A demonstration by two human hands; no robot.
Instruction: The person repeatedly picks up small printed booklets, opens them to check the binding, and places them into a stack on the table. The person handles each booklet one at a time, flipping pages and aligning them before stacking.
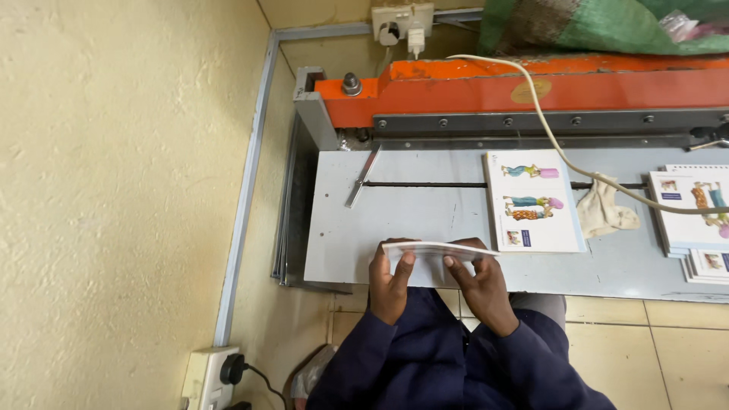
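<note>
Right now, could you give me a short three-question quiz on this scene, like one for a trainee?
1. True or false: both hands hold the thin white stack of paper sheets at the near edge of the grey metal machine table.
2. Which lies beside the illustrated white booklet on the table? A) a crumpled cream cloth B) a blue mug C) a red hammer
3. What colour is the long beam across the back of the machine?

Key
1. True: the left hand and the right hand each have a grip on the stack.
2. A, the crumpled cream cloth.
3. Orange: the long orange metal beam.
</note>
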